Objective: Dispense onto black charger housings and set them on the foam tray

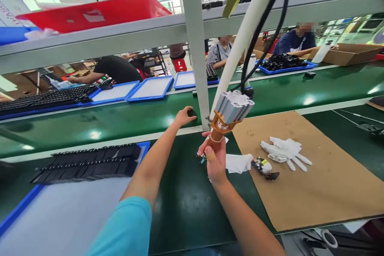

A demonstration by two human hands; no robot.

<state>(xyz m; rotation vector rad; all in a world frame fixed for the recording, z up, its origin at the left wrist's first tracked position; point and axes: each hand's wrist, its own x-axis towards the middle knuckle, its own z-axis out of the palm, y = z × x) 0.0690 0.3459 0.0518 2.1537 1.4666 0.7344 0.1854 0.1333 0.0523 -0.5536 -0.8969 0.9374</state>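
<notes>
My left hand (pixel 183 116) reaches out to the near edge of the green conveyor belt (pixel 120 120) and is closed on a small black part (pixel 192 112). My right hand (pixel 215 157) grips the orange handle of a hanging tool (pixel 231 110) with a grey ribbed body, hung on a white hose and black cable. A fingertip of that hand wears a white cot. A small component (pixel 200 156) shows beside that hand; I cannot tell if the hand holds it.
A blue tray (pixel 18 208) with rows of black parts (pixel 90 162) lies at my left. A brown cardboard mat (pixel 315 176) on the right carries white gloves (pixel 285 152), a white cloth (pixel 238 163) and a small circuit piece (pixel 264 167). Other people work across the belt.
</notes>
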